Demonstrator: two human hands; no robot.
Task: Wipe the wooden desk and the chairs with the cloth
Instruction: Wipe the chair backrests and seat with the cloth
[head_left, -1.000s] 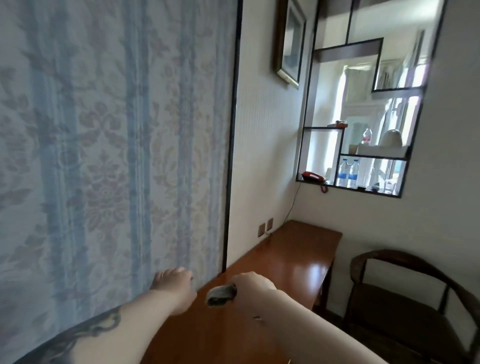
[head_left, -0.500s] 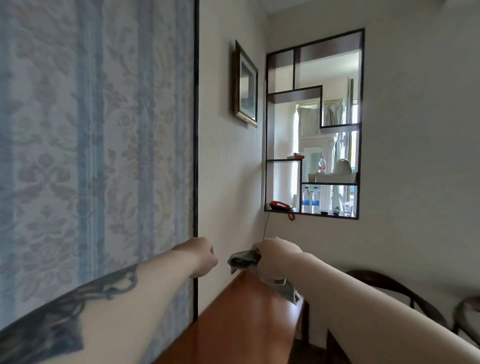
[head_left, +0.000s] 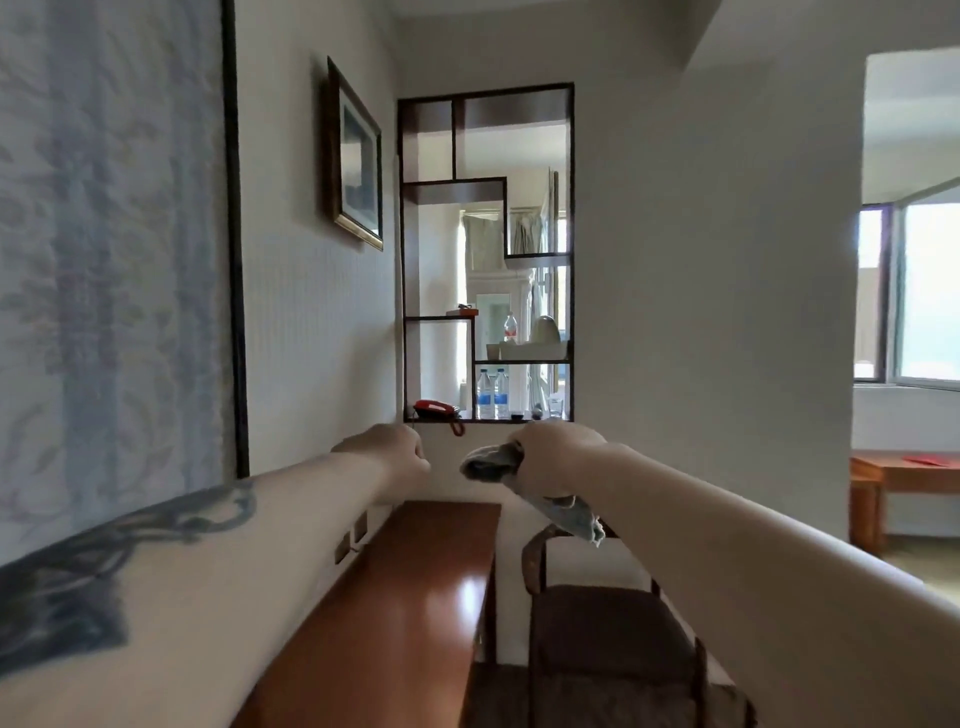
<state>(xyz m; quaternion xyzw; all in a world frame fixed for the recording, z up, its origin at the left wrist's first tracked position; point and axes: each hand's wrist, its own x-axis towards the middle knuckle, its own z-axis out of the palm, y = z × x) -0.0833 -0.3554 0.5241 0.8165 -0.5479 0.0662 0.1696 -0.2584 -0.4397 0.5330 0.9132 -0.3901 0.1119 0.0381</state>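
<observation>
Head view: grey cloth (head_left: 491, 460) bunched in the right hand (head_left: 558, 457), fingers curled round it, one crumpled end poking out toward the left, a loose tail (head_left: 574, 517) dangling below the wrist. Held up in the air, well above the wooden surface (head_left: 410, 592) and above the back of the chair (head_left: 597, 623). Left hand (head_left: 387, 452) just beside the cloth, apart from it, closed into a loose fist with nothing in it. Both forearms stretched forward at about the same height, dark tattoo (head_left: 104, 566) across the left one.

Below the hands, long reddish-brown surface running along the left wall, glossy, with a bright patch of reflected light near its right edge. Wall sockets (head_left: 350, 538) set just above its far left edge. Dark chair with curved wooden back and brown seat tucked just to the right of the surface.

Farther back, open shelf unit (head_left: 485, 254) with dark frame set in the wall: red telephone (head_left: 435, 409) on the lowest ledge, two water bottles (head_left: 493, 393) beside it. Framed picture (head_left: 356, 156) on the left wall, patterned blue-grey panel (head_left: 104, 260) nearer the camera. At far right, another wooden table (head_left: 904, 475) under a window (head_left: 924, 296)
</observation>
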